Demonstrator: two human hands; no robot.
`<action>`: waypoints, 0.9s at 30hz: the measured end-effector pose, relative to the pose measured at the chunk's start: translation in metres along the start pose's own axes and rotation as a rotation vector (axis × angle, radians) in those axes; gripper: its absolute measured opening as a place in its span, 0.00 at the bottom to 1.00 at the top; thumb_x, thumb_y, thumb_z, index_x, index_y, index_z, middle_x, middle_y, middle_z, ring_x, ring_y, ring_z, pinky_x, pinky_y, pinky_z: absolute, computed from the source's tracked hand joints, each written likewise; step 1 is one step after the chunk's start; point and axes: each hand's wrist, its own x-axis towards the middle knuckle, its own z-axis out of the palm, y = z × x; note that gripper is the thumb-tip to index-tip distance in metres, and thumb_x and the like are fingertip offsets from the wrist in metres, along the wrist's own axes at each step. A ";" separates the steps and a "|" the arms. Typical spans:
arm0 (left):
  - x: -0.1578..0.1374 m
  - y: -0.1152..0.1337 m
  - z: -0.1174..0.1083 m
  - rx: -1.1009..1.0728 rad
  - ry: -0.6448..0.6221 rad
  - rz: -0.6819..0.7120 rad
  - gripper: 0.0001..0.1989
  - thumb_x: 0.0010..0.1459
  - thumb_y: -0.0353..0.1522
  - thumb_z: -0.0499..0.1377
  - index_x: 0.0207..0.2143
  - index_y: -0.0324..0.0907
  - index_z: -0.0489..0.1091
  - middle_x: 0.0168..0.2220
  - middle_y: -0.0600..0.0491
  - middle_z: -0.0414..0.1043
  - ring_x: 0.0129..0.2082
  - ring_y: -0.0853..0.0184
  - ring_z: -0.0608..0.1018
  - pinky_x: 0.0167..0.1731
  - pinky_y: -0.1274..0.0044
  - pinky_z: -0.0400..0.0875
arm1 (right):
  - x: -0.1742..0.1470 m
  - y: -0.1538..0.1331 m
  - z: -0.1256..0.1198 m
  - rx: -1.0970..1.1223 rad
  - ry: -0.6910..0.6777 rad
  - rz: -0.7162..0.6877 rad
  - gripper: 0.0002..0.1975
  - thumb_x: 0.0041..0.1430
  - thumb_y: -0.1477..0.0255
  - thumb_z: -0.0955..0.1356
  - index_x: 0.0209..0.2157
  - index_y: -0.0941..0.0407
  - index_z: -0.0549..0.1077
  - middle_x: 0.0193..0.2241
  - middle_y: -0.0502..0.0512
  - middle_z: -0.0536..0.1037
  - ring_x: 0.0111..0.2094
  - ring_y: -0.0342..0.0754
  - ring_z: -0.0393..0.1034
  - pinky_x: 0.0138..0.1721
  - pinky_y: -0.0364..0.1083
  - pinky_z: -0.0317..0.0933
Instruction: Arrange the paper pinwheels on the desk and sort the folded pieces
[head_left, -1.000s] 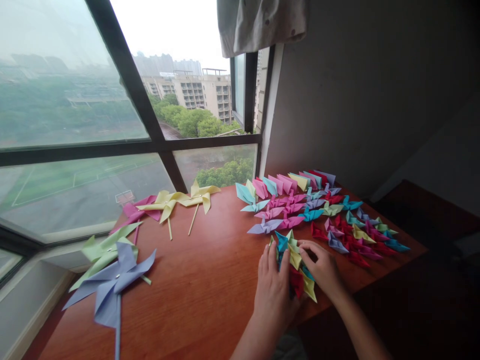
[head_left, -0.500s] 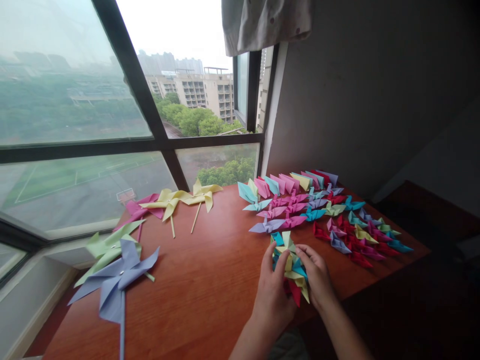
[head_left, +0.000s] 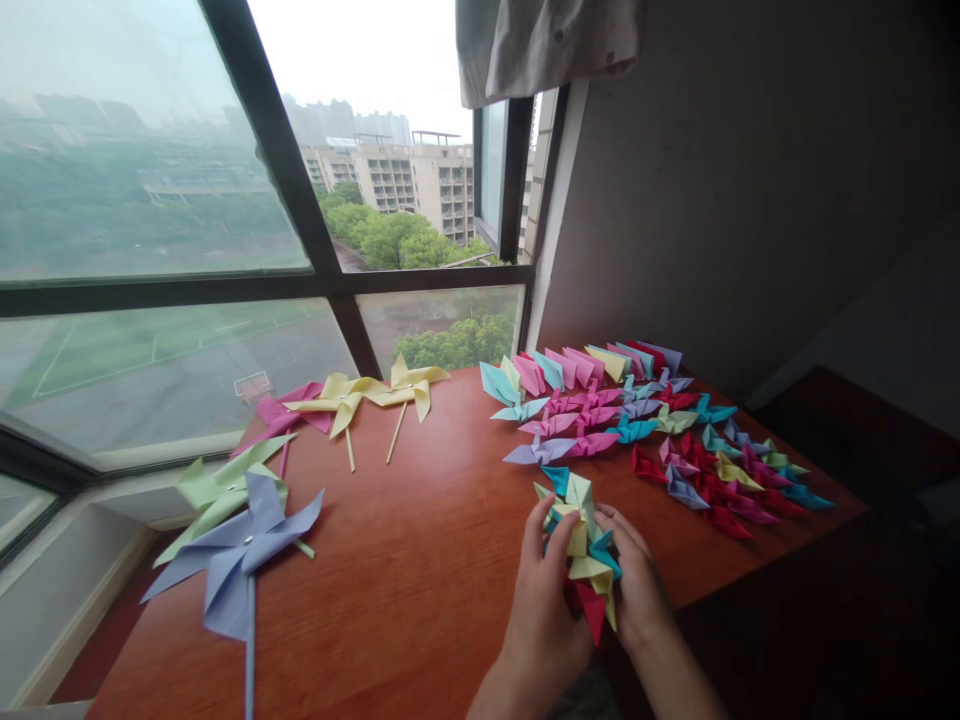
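Observation:
Between my two hands is a cluster of folded paper cranes (head_left: 592, 570) in pale green, yellow, blue and red, held above the table's near edge. My left hand (head_left: 544, 600) is closed around its left side, thumb and fingers against the paper. From the right, my right hand (head_left: 634, 570) cups the same cluster, its fingertips partly hidden behind the folds. Just beyond the hands, rows of paper cranes (head_left: 551, 424) in pink, lilac, blue and green rest on the wooden table (head_left: 390, 580). More cranes (head_left: 724, 490), mostly red, lie to the right.
Flat folded paper pieces (head_left: 577, 368) stand in a row at the back. Paper pinwheels lie along the left: a lilac one (head_left: 247, 545), a green one (head_left: 225, 490), a magenta one (head_left: 289, 410) and yellow ones (head_left: 341, 400). A window (head_left: 270, 290) and a grey wall (head_left: 712, 200) border the table.
The view has shifted slightly. My right hand's fingers have moved down and closed in along the right side of the crane cluster. More of the cluster's blue top shows above my left fingers.

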 end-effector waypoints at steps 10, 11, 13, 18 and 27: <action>-0.002 -0.006 -0.006 -0.015 0.042 -0.016 0.38 0.49 0.21 0.61 0.62 0.46 0.58 0.67 0.42 0.46 0.65 0.52 0.61 0.59 0.62 0.64 | -0.002 0.009 0.010 0.015 0.021 -0.001 0.18 0.46 0.64 0.74 0.38 0.56 0.73 0.29 0.50 0.79 0.28 0.49 0.75 0.28 0.43 0.68; -0.002 -0.006 -0.008 -0.011 0.045 -0.024 0.38 0.48 0.21 0.60 0.62 0.46 0.58 0.67 0.42 0.47 0.64 0.52 0.61 0.59 0.62 0.64 | -0.002 0.010 0.012 0.017 0.015 0.002 0.17 0.46 0.64 0.74 0.38 0.56 0.73 0.29 0.50 0.79 0.28 0.48 0.74 0.28 0.43 0.68; -0.002 -0.005 -0.013 -0.007 0.051 -0.034 0.38 0.48 0.20 0.59 0.62 0.47 0.59 0.67 0.43 0.47 0.64 0.53 0.62 0.59 0.62 0.65 | -0.004 0.012 0.017 0.021 0.000 0.006 0.17 0.46 0.64 0.74 0.37 0.56 0.73 0.28 0.50 0.78 0.28 0.48 0.74 0.28 0.43 0.68; -0.002 0.000 -0.028 0.013 0.083 -0.031 0.35 0.50 0.21 0.59 0.61 0.46 0.60 0.67 0.42 0.46 0.64 0.54 0.63 0.59 0.63 0.64 | -0.011 0.012 0.035 0.017 -0.055 0.015 0.16 0.47 0.64 0.74 0.36 0.56 0.72 0.26 0.48 0.77 0.26 0.46 0.73 0.26 0.42 0.67; 0.003 -0.008 -0.078 0.178 0.224 -0.009 0.37 0.50 0.19 0.56 0.62 0.46 0.58 0.65 0.43 0.51 0.64 0.56 0.63 0.58 0.66 0.66 | -0.008 0.026 0.097 -0.007 -0.149 0.049 0.15 0.44 0.65 0.74 0.34 0.55 0.72 0.23 0.47 0.73 0.24 0.44 0.69 0.24 0.41 0.63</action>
